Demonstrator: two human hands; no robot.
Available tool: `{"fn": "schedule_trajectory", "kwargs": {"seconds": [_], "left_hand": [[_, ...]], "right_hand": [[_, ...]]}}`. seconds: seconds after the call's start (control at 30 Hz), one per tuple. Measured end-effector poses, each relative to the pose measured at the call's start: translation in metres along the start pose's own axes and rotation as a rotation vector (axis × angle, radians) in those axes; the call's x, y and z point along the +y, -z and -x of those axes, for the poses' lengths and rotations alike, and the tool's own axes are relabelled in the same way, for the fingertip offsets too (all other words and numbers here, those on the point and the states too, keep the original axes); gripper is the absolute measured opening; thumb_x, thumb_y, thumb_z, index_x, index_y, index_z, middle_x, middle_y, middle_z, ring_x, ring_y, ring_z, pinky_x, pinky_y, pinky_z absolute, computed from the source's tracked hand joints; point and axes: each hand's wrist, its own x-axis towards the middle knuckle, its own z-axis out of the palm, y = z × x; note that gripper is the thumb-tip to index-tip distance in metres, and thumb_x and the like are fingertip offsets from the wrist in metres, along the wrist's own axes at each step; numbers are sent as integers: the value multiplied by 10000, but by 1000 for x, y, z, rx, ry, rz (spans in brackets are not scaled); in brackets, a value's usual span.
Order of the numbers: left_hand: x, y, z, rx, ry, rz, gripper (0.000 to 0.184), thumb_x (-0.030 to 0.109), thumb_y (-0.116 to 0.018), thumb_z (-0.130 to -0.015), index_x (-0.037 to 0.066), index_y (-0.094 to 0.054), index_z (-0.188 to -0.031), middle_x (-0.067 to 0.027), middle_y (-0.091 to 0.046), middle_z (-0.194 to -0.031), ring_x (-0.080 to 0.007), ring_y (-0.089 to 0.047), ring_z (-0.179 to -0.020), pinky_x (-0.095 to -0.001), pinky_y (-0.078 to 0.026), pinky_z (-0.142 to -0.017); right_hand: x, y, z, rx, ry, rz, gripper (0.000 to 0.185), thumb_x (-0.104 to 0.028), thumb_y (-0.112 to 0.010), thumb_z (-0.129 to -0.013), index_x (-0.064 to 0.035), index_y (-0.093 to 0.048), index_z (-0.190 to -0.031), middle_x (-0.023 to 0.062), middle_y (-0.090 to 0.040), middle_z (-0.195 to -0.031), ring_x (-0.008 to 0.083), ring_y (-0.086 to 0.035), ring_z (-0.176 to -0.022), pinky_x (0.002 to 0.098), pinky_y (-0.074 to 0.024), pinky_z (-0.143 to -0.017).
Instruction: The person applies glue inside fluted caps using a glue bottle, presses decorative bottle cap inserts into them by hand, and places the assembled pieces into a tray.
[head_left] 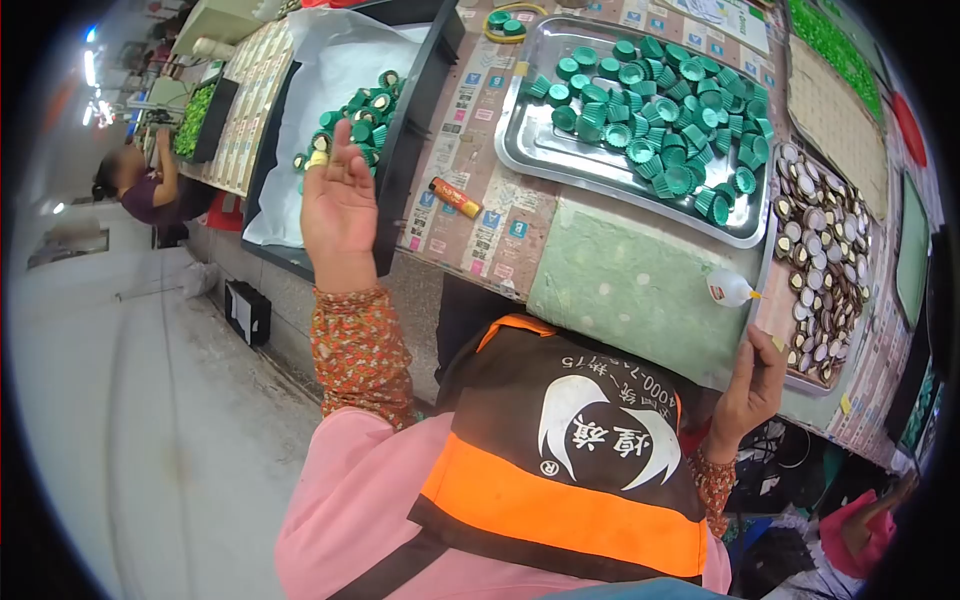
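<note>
My left hand [340, 205] is palm up, fingers stretched and apart, over the near side of a black tray [420, 110] lined with white sheeting. A yellowish wrap covers its thumb tip. Just beyond its fingers lie small green fluted cups [372, 128], several showing cream rounds inside. My right hand [755, 385] is at the near edge of a metal tray of small cream-and-dark discs [825, 265]. Its fingers point upward with the thumb alongside, and nothing shows between them. A white squeeze bottle [730, 289] with a yellow tip lies just beyond it on a green mat [620, 265].
A silver tray [520, 150] of loose green fluted cups [665, 120] lies ahead. An orange glue stick [455, 197] rests left of it, and a yellow ring [510, 38] sits farther back. One person [150, 185] works at far left; another in pink [860, 530] is at lower right.
</note>
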Motion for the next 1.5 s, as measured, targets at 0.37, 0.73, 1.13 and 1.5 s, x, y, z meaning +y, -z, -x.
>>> {"fn": "schedule_trajectory", "kwargs": {"seconds": [0.37,0.73,1.13,1.5], "left_hand": [[-100,-98,30,-260,-53,-776,282,163,-570,-1014,68,-613,-1275,-104,-668,-1238,-122,-663,-860,-232,-533,-684],[-200,-130,9,-716,-827,-1973,203,134,-758,-754,181,-732,-950,-22,-576,-998,-260,-551,-973,-413,-432,-803],[-164,-117,94,-1100,-115,-1300,270,-22,-689,-847,56,-604,-1091,-125,-662,-1267,-214,-697,-929,-303,-578,-731],[-168,-97,137,-898,449,-894,461,33,-700,-911,41,-481,-1316,-90,-583,-1248,-181,-623,-1116,-299,-570,-859]], "right_hand": [[2,-6,-28,1,36,255,583,-87,-742,-862,-38,-543,-1407,99,-578,-1175,211,-512,-1015,359,-440,-878],[-2,-32,-38,-142,217,505,440,-159,-769,-856,-66,-628,-1262,120,-620,-1125,307,-524,-1031,428,-365,-936],[-31,-38,-36,-305,-237,-474,254,-71,-697,-922,-55,-543,-1123,44,-608,-1042,94,-575,-919,267,-486,-788],[-34,-59,-23,-406,-339,-284,320,-125,-758,-856,-46,-547,-1084,25,-596,-919,91,-553,-816,269,-478,-704]]}}
